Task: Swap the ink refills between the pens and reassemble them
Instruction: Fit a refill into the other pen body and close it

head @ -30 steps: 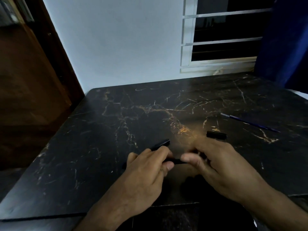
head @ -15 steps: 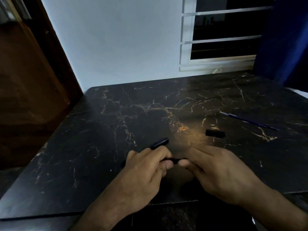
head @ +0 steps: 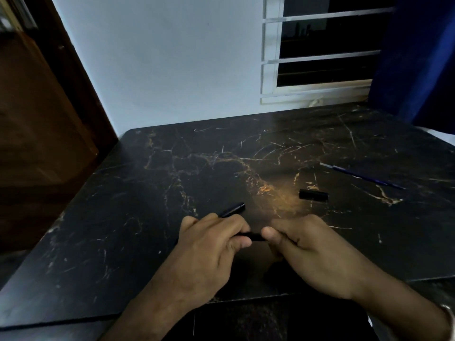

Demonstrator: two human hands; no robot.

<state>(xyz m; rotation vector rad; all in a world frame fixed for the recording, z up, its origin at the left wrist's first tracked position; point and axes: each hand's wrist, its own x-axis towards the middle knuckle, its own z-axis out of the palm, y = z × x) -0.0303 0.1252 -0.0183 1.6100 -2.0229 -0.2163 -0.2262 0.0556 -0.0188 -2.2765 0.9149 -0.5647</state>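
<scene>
Evidently the left hand point(head: 206, 252) is pinching a black pen point(head: 253, 237), steadying it while the right hand's point(head: 312, 254) fingers are closing on its other end, probably twisting; farther right, the cap piece point(head: 313, 194) and blue refill point(head: 362, 177) are lying apart on the bench point(head: 123, 217).

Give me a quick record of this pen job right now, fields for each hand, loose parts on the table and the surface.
left hand: left hand grips a black pen part
right hand: right hand pinches the other end of the same part
loose barrel: black barrel piece lies just beyond the left hand
short piece: black cap-like piece lies apart, further right
refill: blue refill lies far right
surface: dark marble table
</scene>
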